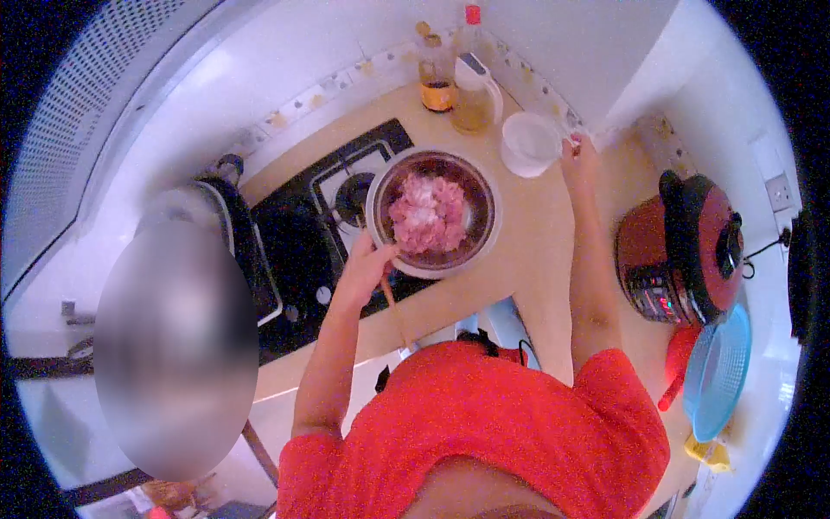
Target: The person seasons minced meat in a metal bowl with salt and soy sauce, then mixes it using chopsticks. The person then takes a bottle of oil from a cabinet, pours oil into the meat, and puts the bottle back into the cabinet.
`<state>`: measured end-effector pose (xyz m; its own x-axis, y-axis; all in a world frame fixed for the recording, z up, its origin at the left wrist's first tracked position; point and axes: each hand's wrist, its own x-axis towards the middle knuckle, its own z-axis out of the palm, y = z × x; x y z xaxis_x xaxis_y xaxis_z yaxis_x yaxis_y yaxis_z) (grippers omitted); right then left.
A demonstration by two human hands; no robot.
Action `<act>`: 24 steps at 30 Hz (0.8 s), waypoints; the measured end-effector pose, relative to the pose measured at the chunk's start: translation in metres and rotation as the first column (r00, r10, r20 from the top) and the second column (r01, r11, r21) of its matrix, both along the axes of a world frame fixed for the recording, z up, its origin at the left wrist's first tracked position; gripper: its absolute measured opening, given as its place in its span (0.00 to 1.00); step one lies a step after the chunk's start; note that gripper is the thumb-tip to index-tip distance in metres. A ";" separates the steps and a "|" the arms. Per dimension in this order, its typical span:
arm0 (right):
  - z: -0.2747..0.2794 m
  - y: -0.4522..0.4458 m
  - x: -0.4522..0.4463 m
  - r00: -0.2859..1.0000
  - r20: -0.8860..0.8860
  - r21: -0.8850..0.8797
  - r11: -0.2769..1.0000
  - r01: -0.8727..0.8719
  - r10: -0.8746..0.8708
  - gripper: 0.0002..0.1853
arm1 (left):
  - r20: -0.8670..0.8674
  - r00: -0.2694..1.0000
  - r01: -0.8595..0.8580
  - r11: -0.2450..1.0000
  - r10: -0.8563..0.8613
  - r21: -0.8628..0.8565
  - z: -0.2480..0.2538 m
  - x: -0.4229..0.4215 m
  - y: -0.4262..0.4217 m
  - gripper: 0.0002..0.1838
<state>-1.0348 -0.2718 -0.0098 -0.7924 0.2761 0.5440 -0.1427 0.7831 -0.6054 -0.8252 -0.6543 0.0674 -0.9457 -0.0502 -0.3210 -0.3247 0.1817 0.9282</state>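
A steel bowl (494, 227) holds pink minced meat (430, 218) with a white powdery patch on top. At its lower left rim is my left hand (367, 270), closed on the edge. Thin wooden chopsticks (392, 304) pass beneath that hand and stick out toward my body; whether the fingers also grip them is unclear. My right hand (579, 154) reaches far forward, its fingers closed at the right side of a whitish translucent plastic container (529, 145). The exact grip there is too small to make out well.
Behind the bowl stand a sauce bottle (437, 82) and an oil jug (472, 105). A black gas stove (298, 238) lies left of it. To the right are a red-brown electric cooker (679, 246) and a blue plastic basket (719, 372). A blurred oval hides the far left.
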 end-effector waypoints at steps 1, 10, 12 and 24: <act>0.023 -0.012 0.014 0.999 -0.034 0.013 1.000 0.007 -0.006 0.12 | -0.019 1.000 -0.022 0.998 0.023 0.059 -0.001 0.004 -0.004 0.16; 0.053 -0.181 -0.008 0.771 0.098 -0.151 0.775 -0.614 0.630 0.14 | -0.022 0.974 -0.214 0.952 0.224 0.218 0.021 0.034 -0.034 0.13; 0.040 -0.209 -0.040 0.804 0.106 -0.234 0.800 -0.552 0.586 0.17 | -0.022 0.971 -0.230 0.959 0.237 0.164 0.021 0.042 -0.041 0.17; 0.106 -0.297 -0.066 0.987 0.025 -0.621 0.776 -0.108 0.157 0.21 | -0.046 0.904 -0.406 0.889 0.424 0.210 0.030 0.065 -0.052 0.14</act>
<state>-1.1006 -0.5689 0.0966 -0.8756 0.4220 0.2349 -0.1546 0.2159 -0.9641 -0.7597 -0.7064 0.0972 -0.8766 -0.3906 -0.2809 -0.2470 -0.1356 0.9595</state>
